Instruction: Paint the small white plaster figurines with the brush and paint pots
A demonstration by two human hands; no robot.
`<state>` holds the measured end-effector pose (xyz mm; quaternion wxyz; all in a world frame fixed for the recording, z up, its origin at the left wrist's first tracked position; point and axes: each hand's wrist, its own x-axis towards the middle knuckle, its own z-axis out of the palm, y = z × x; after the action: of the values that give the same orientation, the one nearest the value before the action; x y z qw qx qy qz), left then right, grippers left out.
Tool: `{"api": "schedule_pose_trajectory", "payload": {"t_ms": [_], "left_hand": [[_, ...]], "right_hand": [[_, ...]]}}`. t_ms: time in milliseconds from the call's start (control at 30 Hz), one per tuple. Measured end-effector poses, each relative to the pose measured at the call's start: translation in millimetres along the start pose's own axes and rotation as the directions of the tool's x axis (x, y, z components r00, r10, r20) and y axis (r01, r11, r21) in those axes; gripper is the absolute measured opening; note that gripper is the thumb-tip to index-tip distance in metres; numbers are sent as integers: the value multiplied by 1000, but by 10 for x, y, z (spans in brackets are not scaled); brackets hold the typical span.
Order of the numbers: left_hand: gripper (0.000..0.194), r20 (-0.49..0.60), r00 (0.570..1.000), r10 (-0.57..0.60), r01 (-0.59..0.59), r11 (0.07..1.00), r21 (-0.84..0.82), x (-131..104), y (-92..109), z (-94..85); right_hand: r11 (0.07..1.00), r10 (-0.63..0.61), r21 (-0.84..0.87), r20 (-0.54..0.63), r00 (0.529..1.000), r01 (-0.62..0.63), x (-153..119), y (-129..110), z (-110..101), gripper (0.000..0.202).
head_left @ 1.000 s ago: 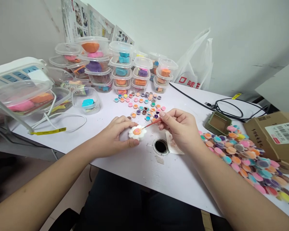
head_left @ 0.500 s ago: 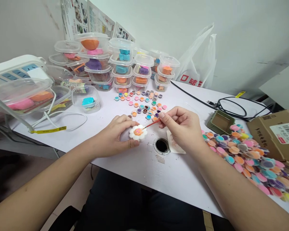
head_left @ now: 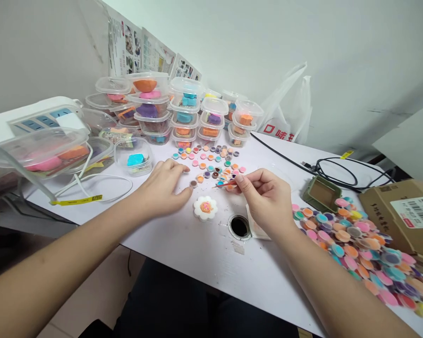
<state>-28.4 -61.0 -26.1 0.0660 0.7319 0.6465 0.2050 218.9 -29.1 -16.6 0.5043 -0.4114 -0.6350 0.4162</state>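
A white flower-shaped piece (head_left: 205,208) with an orange and pink centre lies on the table, touched by neither hand. My left hand (head_left: 167,188) is open beyond it on the left, thumb and fingers apart. The thumb tip is close to a small brown paint pot (head_left: 193,184); whether they touch I cannot tell. Between thumb and fingers, my right hand (head_left: 268,195) holds a thin red paintbrush (head_left: 226,185), its tip pointing left above the table. Strips of small colourful paint pots (head_left: 211,168) lie just past both hands.
Stacked clear tubs (head_left: 185,112) with coloured lumps line the back. A round hole (head_left: 239,227) opens in the table near the flower. Many paint pots (head_left: 352,244), a green box (head_left: 321,193) and a cardboard box (head_left: 398,220) fill the right. Cables and a power strip (head_left: 38,119) sit left.
My left hand has let go of the flower piece and moved up and away towards the paint pots. The brush has come away from the flower. The camera view has shifted slightly.
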Motion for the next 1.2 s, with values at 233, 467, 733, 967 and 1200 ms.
{"api": "schedule_pose_trajectory", "payload": {"t_ms": [233,467,733,967,1200], "left_hand": [[27,90,993,80,-71,993,-97,159,-36,106],[23,30,984,174,-172,983,-63,72,2,117],[23,23,984,175,-174,984,-42,52,-8,116],[30,105,993,51,-41,994,-96,60,-67,127],[46,-43,999,-24,20,997,-71,-249,68,23]], "right_hand": [[951,-171,-248,77,982,185,85,123,160,19],[929,-213,-286,101,972,233,107,159,221,14],[946,-147,-279,82,986,164,100,163,251,17],[998,28,-60,-16,999,-28,93,113,209,32],[964,267,15,17,964,-267,-30,40,45,42]]}}
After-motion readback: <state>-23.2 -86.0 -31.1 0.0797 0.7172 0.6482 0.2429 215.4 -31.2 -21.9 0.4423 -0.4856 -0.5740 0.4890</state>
